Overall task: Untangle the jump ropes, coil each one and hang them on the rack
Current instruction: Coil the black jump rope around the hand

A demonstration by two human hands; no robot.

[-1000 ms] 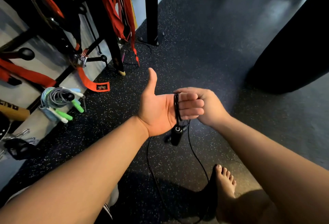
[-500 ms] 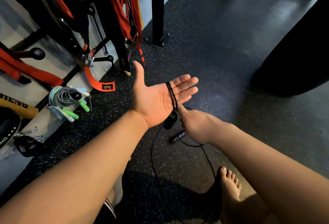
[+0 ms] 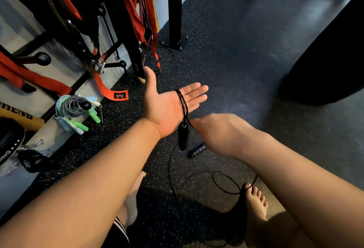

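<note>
My left hand (image 3: 167,106) is held out palm up with straight fingers. Several loops of the black jump rope (image 3: 182,102) lie across its palm. One black handle (image 3: 183,135) hangs below the heel of that hand. My right hand (image 3: 214,131), blurred and seen from the back, is just right of the handle, and its fingertips pinch a strand of the cord. The other handle (image 3: 197,150) lies on the floor, with loose cord (image 3: 224,184) trailing toward my right foot. The rack (image 3: 42,58) stands at the left.
Coiled grey and green jump ropes (image 3: 74,107) hang on a rack peg. Red straps (image 3: 136,11) hang beside a black post (image 3: 174,11). A dark punching bag (image 3: 325,60) stands at the right. My bare feet (image 3: 256,204) are on the speckled rubber floor.
My right hand has come off the left fingers and swung down below the palm with the cord. My left fingers have spread out flat. One handle now lies on the floor.
</note>
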